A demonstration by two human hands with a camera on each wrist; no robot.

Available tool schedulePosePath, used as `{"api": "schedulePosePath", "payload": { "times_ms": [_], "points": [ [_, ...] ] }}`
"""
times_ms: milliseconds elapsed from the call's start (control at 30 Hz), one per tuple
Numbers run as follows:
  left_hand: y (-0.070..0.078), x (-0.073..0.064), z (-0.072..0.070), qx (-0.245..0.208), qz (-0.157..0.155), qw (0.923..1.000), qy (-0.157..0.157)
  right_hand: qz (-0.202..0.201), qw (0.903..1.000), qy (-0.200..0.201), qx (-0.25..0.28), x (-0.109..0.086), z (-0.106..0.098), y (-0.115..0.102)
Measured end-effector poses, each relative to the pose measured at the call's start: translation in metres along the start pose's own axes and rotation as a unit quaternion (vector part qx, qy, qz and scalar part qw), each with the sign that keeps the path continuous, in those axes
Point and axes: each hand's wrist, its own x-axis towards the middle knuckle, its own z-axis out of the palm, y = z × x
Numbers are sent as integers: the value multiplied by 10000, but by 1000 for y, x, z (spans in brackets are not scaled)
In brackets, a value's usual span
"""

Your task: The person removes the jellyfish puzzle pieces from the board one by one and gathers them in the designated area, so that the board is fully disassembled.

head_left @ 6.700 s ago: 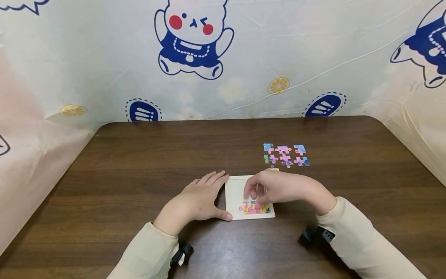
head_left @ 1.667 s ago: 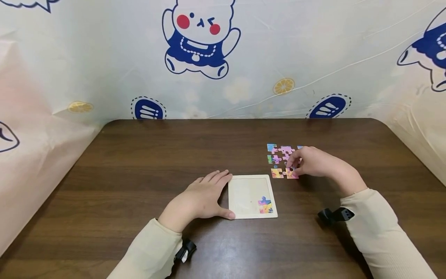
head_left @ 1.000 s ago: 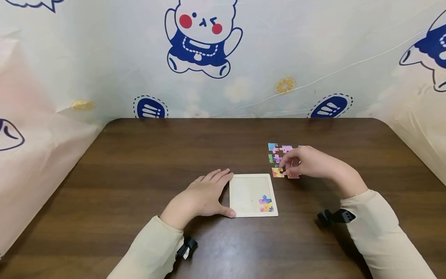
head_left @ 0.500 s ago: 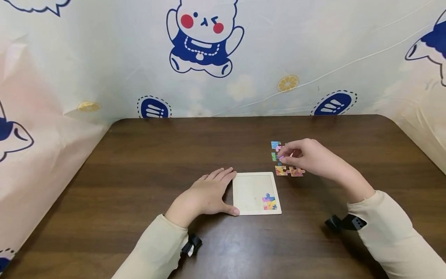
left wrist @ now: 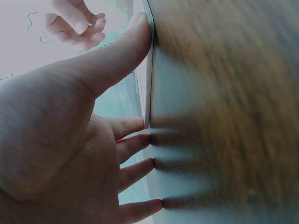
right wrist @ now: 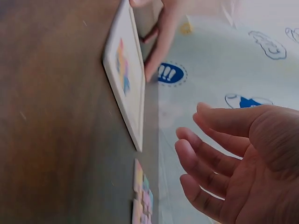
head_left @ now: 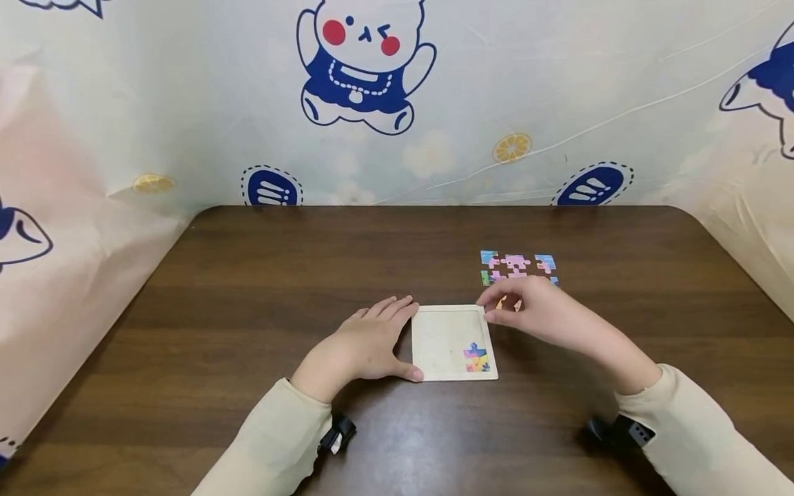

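In the head view a pale square puzzle tray lies on the table. Colourful jigsaw pieces sit joined in its lower right corner. My left hand steadies the tray's left side with fairly straight fingers, the thumb on the near corner and the index finger at the far one. Beside the far right corner hovers my right hand, its fingers loosely bent. Between those fingers and the thumb nothing shows in the right wrist view. Loose jigsaw pieces lie in rows beyond the right hand, which partly covers them.
The brown wooden table ends at a patterned cloth backdrop. Dark wrist cameras are strapped at both sleeves.
My right hand has moved from above the loose pieces towards me and the tray's far right corner. Since the oldest frame, the strip in the tray has become a narrower, taller corner patch.
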Motion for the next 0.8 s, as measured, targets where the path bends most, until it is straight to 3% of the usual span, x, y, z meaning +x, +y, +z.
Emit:
{"api": "schedulePosePath", "payload": {
  "times_ms": [300, 567, 800],
  "points": [
    [1, 1, 1, 17, -30, 10000, 4, -130, 9996, -259, 43, -5, 17, -6],
    [2, 2, 0, 30, -12, 10000, 10, -345, 9966, -728, 166, -8, 22, -7],
    [2, 0, 0, -34, -37, 10000, -9, -399, 9940, -1018, -83, -10, 25, -7]
  ]
}}
